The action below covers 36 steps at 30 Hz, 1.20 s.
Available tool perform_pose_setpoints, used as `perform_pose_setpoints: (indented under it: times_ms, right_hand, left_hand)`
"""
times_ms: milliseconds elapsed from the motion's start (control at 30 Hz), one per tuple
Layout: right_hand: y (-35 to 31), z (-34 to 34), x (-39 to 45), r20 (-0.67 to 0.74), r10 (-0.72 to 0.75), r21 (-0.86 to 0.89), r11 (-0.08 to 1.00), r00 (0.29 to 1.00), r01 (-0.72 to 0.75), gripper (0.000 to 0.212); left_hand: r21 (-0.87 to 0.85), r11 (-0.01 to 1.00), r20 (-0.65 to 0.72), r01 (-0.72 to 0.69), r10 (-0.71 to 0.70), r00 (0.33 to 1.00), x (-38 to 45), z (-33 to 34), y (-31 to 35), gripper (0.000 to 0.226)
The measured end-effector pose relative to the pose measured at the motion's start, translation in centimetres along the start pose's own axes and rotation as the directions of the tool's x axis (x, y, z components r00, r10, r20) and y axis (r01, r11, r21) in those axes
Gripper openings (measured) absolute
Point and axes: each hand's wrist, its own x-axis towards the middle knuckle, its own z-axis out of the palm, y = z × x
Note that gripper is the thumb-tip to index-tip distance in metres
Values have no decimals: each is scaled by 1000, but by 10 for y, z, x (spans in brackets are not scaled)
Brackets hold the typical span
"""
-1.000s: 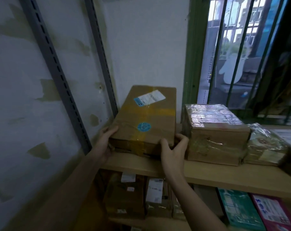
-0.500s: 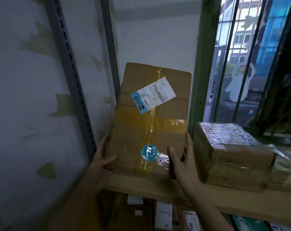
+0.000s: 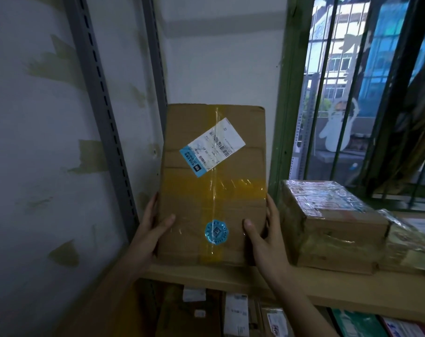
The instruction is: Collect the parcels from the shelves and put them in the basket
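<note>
Cardboard filled the middle of the view: a flat brown parcel [image 3: 212, 186], crossed with yellow and clear tape, stood tilted up on its lower edge at the front of the upper wooden shelf [image 3: 230, 276]. Nearest the camera, both forearms reached up to it. The left hand [image 3: 149, 235] clasped the lower left edge, thumb laid across the front face and fingers wrapped behind. The right hand [image 3: 264, 235] mirrored it on the lower right edge, thumb on the front beside the round blue sticker [image 3: 216, 231]. Each grip was closed round the parcel's sides, so the box was pinched between the two palms. That two-sided hold probably suited a wide, thin box that one hand could not span, and tipping it upright would free it from the shelf for lifting out.

Its white and blue shipping label [image 3: 212, 147] sat askew on the upper half, facing the camera. Just to the right on the same shelf lay a plastic-wrapped carton [image 3: 328, 224], close to the right hand but not touching the held parcel, with another wrapped package [image 3: 410, 242] beside it. More labelled parcels [image 3: 235, 314] waited on the shelf below. Behind stood the slotted grey shelf uprights [image 3: 102, 132], the patched wall [image 3: 36, 142] and a barred window [image 3: 367, 93]. No basket was in view.
</note>
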Motion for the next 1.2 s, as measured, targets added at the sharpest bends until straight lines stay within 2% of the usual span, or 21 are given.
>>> perform_pose_setpoints:
  times_ms: [100,167,333,433,600,733,833,967,1067,1133,1200]
  right_hand:
    - [0,-1,-2,7,-24,-27,999,1000,25,67]
    - [-1,-1,-2,6,-17,-38,999,1000,17,66]
    - [-3,-2,2,-32,55,-69,996,998,-57,64]
    - [-8,-1,8,-39,156,-87,983,987,-159,68]
    - [-17,-4,16,-10,214,-218,953,977,-211,55]
    - [-8,-9,16,-36,242,-343,909,970,-239,52]
    - [-3,-12,13,-80,224,-437,868,971,-236,49]
    - [-3,-15,15,-78,206,-598,773,976,-211,42]
    - [-9,-11,14,-65,75,-771,629,995,-98,34]
    - [-15,-5,11,25,-8,-852,523,1000,26,38]
    - [-18,0,6,196,29,-890,424,980,165,49]
  left_hand:
    - [19,1000,-30,-2,3,1000,-2,4,-4,126]
    - [12,1000,-50,3,-2,999,-2,5,-6,127]
    - [45,999,-103,25,-21,995,1,10,-5,93]
    - [60,996,-173,64,-52,984,7,15,-3,82]
    - [129,978,-181,165,-140,974,16,21,-1,76]
    - [138,961,-147,241,-220,964,17,23,-8,83]
    - [155,948,-120,277,-260,958,17,27,-13,77]
    - [199,930,-84,308,-297,951,14,34,-14,71]
    - [340,908,-51,243,-240,969,14,37,-8,57]
    - [532,830,-50,166,-165,985,17,38,-8,54]
    - [723,684,-17,94,-118,993,19,42,-8,57]
